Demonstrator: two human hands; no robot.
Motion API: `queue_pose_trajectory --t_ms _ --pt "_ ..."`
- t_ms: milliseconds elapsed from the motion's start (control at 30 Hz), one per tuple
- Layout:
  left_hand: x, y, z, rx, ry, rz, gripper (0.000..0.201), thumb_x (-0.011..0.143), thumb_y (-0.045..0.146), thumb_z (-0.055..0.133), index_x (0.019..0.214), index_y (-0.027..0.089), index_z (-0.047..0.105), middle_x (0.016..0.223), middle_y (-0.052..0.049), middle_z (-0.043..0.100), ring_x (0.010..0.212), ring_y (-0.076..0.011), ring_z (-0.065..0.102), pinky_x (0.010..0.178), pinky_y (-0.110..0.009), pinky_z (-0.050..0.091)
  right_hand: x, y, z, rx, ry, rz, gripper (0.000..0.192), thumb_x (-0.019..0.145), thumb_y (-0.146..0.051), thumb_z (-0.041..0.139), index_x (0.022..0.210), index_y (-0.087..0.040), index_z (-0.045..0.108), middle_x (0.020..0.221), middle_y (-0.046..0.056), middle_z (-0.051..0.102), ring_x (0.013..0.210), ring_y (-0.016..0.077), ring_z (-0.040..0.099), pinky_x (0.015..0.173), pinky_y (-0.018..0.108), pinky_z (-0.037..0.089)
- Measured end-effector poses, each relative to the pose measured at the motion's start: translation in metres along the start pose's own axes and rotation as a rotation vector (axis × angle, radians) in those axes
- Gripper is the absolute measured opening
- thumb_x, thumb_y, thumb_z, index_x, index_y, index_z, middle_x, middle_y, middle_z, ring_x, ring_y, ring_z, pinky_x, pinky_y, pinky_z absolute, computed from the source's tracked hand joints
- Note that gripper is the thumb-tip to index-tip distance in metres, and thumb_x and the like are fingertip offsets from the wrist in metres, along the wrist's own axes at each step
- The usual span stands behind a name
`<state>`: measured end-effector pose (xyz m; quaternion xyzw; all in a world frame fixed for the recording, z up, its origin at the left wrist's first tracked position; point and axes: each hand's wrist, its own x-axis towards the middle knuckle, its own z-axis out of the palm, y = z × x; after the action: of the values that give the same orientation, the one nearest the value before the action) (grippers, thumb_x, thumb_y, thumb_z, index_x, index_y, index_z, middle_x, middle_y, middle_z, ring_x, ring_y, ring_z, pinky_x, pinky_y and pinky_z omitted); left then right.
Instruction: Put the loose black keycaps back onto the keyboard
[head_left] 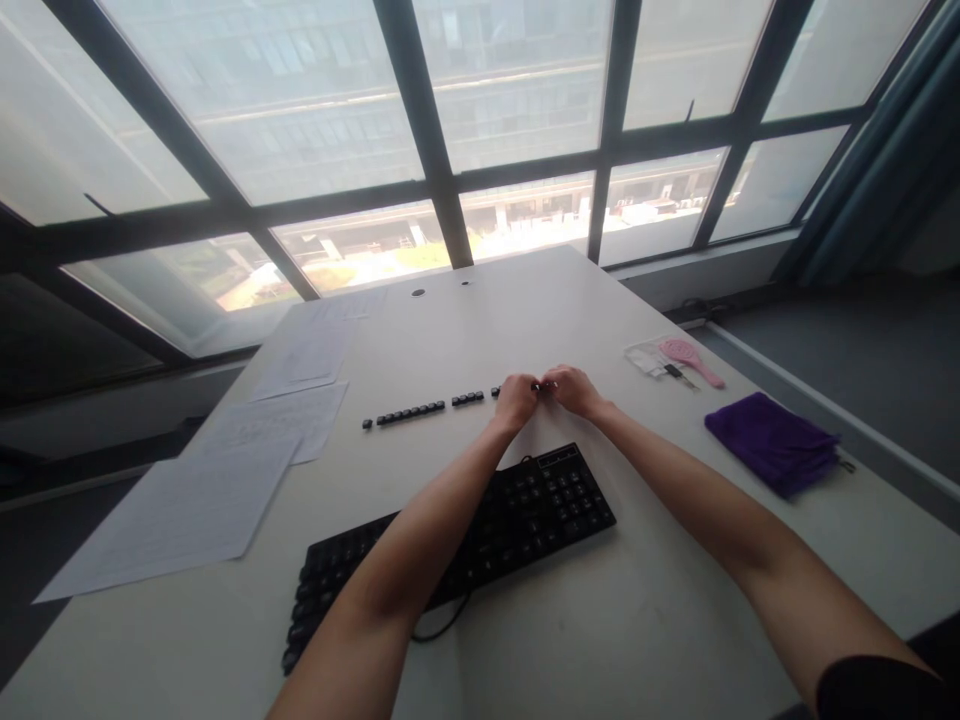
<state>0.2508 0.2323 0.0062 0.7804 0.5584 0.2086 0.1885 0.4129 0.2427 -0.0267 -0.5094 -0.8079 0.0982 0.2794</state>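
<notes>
While both hands meet | left grip (516, 401), right grip (571, 389) pinch small black keycaps (410, 412)

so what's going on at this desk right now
A person sits at a white table by a big window. Both arms reach over a black keyboard. The left hand and right hand meet at the right end of a row of loose black keycaps laid out beyond the keyboard; whether the fingers hold one is too small to tell. Papers lie to the left, a purple cloth and a pink tool to the right.
</notes>
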Motion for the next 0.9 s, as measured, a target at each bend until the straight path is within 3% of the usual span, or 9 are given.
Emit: queue_pose_trajectory --t_ms 167,300,433,600,900 --pt "-0.043 0.004 -0.017 -0.088 0.033 0.003 0.022 0.083 0.014 0.073 0.103 0.018 0.080 0.094 -0.008 0.079 0.086 -0.0192 0.072 0.083 -0.028 0.052 -0.025 -0.013 -0.011 0.095 0.055 -0.014 0.016 0.086 -0.009 0.067 0.084 -0.020 0.078 0.090 0.005 0.078 0.089 0.0197 0.070 0.085 0.030 0.053" --pt "-0.104 0.014 -0.027 -0.169 0.005 0.037 0.014 0.082 0.019 0.078 0.095 0.021 0.081 0.081 -0.002 0.078 0.073 -0.0154 0.069 0.074 -0.026 0.053 -0.076 -0.028 -0.029 0.395 0.122 -0.042 0.008 0.088 -0.021 0.069 0.087 -0.020 0.077 0.092 0.006 0.078 0.086 0.0196 0.071 0.074 0.029 0.057" --pt "-0.148 0.021 -0.023 -0.222 0.025 0.138 0.015 0.079 0.018 0.082 0.091 0.026 0.082 0.086 -0.001 0.079 0.082 -0.0194 0.069 0.083 -0.033 0.053 -0.124 -0.045 -0.044 0.545 0.093 -0.114 0.011 0.091 -0.027 0.070 0.086 -0.022 0.077 0.092 0.007 0.078 0.084 0.0203 0.071 0.075 0.034 0.058" --pt "-0.157 0.021 -0.010 -0.195 0.078 0.205 0.018 0.079 0.021 0.083 0.095 0.029 0.082 0.091 0.000 0.080 0.088 -0.0215 0.066 0.083 -0.034 0.052 -0.140 -0.058 -0.051 0.506 0.020 -0.241 0.012 0.094 -0.028 0.069 0.088 -0.024 0.078 0.091 0.007 0.078 0.087 0.0216 0.070 0.081 0.038 0.056" --pt "-0.161 0.024 -0.007 -0.110 0.102 0.303 0.015 0.092 0.025 0.071 0.101 0.031 0.081 0.101 0.001 0.080 0.086 -0.0202 0.061 0.083 -0.034 0.053 -0.137 -0.051 -0.047 0.415 -0.042 -0.341 0.018 0.099 -0.025 0.060 0.092 -0.024 0.078 0.094 0.007 0.077 0.090 0.0212 0.067 0.082 0.037 0.055"
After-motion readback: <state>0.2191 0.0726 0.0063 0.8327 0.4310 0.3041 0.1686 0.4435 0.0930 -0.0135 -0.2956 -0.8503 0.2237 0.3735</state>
